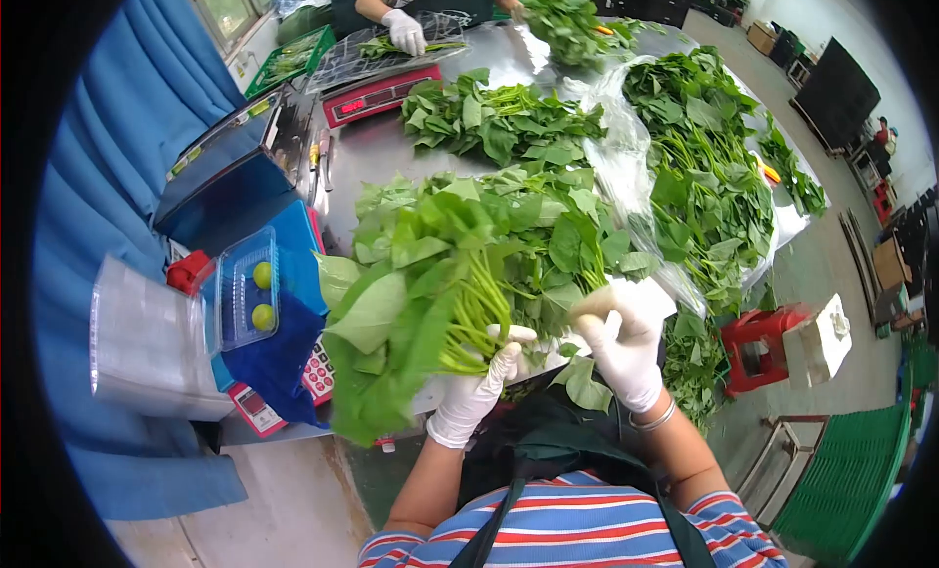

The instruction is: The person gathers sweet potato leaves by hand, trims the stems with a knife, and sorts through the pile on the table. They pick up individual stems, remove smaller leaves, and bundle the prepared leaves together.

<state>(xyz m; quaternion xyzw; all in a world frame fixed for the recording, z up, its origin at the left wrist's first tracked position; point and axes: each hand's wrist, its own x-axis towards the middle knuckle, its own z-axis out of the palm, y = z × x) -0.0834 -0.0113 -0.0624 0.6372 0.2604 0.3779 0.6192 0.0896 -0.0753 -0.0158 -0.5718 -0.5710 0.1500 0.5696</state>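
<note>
My left hand (481, 387), in a white glove, is wrapped round the stems of a bunch of leafy greens (411, 314). The broad leaves fan out to the left and upward, slightly smeared by motion. My right hand (626, 345), gloved too, is closed with fingers curled in beside the bunch's stem side; I cannot tell what it holds. Just below its fingers hangs a single green leaf (585, 384). Beyond both hands, a heap of loose greens (548, 226) covers the near part of the metal table (367, 157).
Across the table a person's gloved hand (404, 32) rests over greens by a red scale (380, 99). Clear plastic sheeting (621, 148) divides the heaps. At left stand a clear box (245, 292) with two green round items and a blue cloth (279, 363). A red stand (758, 348) is at right.
</note>
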